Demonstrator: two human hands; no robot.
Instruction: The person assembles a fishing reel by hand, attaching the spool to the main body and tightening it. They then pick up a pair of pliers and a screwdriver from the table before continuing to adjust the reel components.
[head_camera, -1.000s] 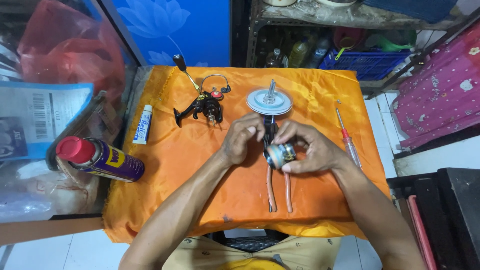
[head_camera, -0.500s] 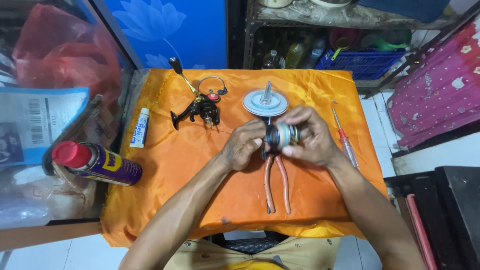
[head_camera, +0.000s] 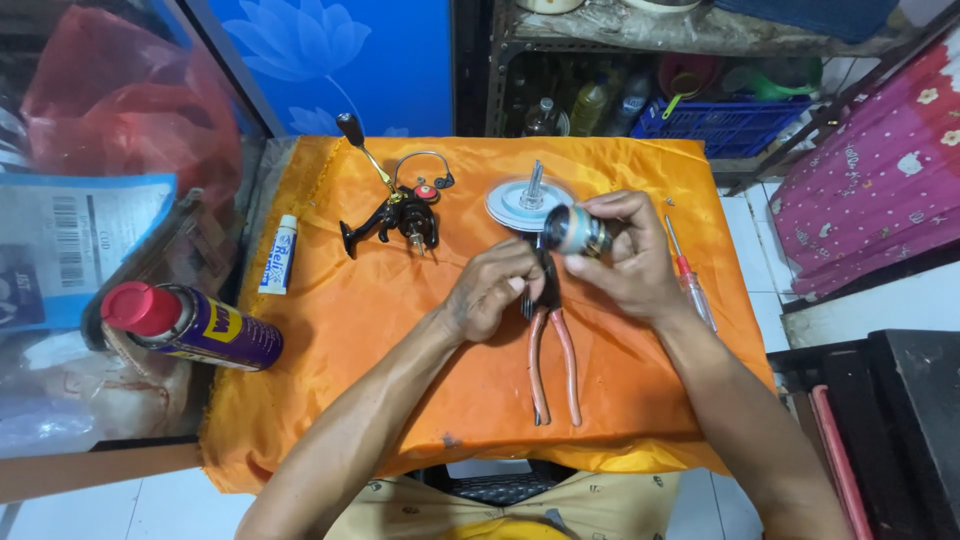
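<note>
Above the orange cloth (head_camera: 400, 330), right hand (head_camera: 625, 265) clamped on spool (head_camera: 575, 230) — left hand (head_camera: 490, 290) curled loosely, fingertips on pliers (head_camera: 550, 330).

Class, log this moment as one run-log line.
right hand: holds reel spool | left hand: by pliers | fishing reel body, screwdriver: on orange cloth

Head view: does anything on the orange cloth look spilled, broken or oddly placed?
Nothing spilled or visibly broken. The fishing reel lies on its side with its spool off, held in the right hand; a dark speck marks the orange cloth.
</note>
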